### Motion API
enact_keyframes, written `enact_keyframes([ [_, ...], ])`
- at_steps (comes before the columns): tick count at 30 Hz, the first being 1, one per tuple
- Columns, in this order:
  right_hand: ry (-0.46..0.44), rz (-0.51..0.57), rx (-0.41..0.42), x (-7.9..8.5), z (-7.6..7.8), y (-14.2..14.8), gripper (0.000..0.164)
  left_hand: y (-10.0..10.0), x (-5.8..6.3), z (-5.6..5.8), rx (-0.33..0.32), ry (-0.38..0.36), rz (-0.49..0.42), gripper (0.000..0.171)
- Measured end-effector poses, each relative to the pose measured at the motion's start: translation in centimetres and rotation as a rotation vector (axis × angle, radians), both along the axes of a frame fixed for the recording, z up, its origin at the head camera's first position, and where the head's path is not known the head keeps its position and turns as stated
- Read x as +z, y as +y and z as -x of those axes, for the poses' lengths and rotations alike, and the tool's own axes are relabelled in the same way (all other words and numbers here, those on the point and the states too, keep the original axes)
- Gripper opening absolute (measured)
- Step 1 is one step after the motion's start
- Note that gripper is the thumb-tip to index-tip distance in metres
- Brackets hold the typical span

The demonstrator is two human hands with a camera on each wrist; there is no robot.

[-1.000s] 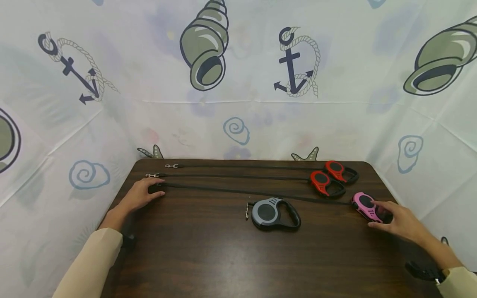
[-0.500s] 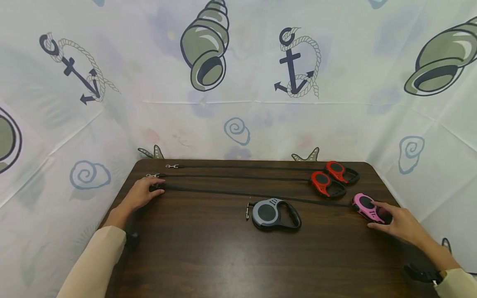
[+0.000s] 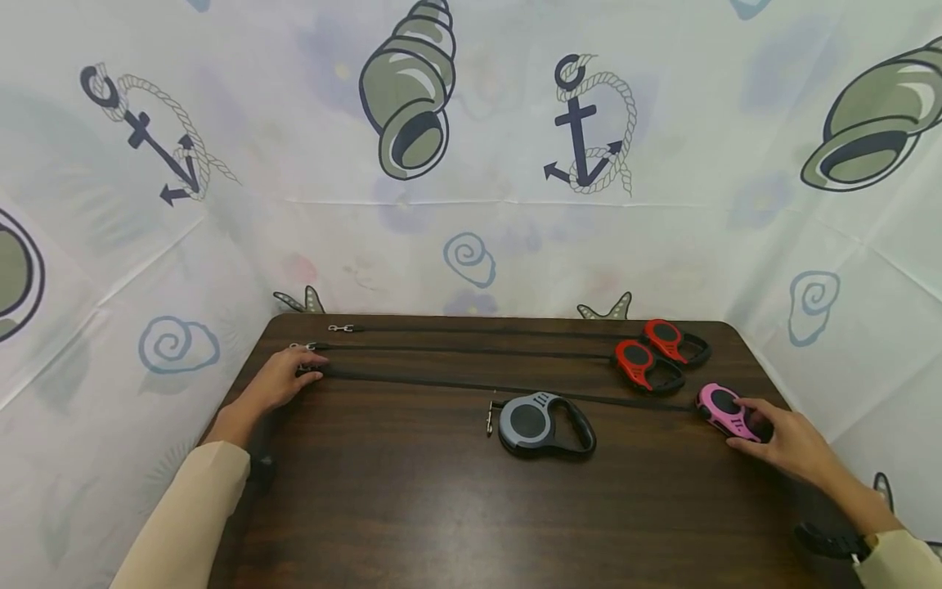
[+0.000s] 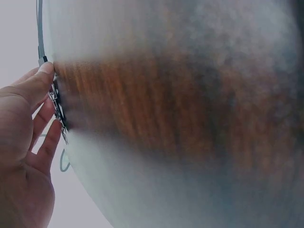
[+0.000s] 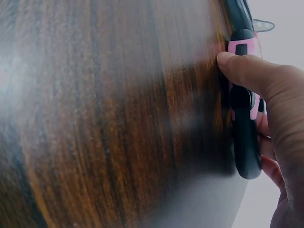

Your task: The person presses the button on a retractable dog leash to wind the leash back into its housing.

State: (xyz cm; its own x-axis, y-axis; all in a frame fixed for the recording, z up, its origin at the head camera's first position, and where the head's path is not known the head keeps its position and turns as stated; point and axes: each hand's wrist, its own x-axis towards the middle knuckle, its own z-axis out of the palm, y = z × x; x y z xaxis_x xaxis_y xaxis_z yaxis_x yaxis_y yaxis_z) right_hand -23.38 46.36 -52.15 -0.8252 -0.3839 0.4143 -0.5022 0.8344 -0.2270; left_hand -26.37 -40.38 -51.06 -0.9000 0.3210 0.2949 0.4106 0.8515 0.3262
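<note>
A pink and black retractable dog leash (image 3: 717,406) lies at the right of the table, its black strap (image 3: 441,383) stretched leftward across the wood. My right hand (image 3: 795,442) grips the leash's casing, thumb on the near side and fingers beyond, as the right wrist view also shows at the pink casing (image 5: 240,47). At the left, my left hand (image 3: 272,383) pinches the far end of that strap. In the left wrist view its thumb (image 4: 45,69) presses by the strap's end, and a metal clip (image 4: 56,102) shows between thumb and fingers, partly hidden.
Two red and black leashes (image 3: 634,360) (image 3: 664,331) lie farther back, their straps drawn out left to metal clips (image 3: 341,328). A grey and black leash (image 3: 527,420) sits mid-table with its clip (image 3: 489,419) beside it. A patterned cloth (image 3: 500,245) hangs behind the table.
My left hand's thumb and fingers have come closer together, and the strap's left end has shifted slightly toward the near side. The right hand keeps its hold on the pink leash.
</note>
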Motion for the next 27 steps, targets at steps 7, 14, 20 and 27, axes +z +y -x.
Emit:
enact_keyframes([
  [7, -0.013, -0.021, -0.019, 0.2, -0.03, -0.16, 0.069, -0.13, -0.12, 0.3, -0.031, 0.04, 0.034, 0.021],
  [14, -0.017, -0.027, -0.029, 0.33, -0.22, -0.45, 0.068, -0.04, -0.14, 0.12, -0.023, 0.042, 0.027, 0.017],
  [20, -0.022, -0.029, -0.043, 0.24, -0.22, -0.57, 0.068, -0.1, 0.01, 0.13, -0.002, 0.01, 0.027, 0.015],
  [27, -0.021, -0.03, -0.026, 0.28, -0.11, -0.39, 0.069, -0.25, -0.15, 0.21, -0.011, -0.008, 0.022, 0.014],
])
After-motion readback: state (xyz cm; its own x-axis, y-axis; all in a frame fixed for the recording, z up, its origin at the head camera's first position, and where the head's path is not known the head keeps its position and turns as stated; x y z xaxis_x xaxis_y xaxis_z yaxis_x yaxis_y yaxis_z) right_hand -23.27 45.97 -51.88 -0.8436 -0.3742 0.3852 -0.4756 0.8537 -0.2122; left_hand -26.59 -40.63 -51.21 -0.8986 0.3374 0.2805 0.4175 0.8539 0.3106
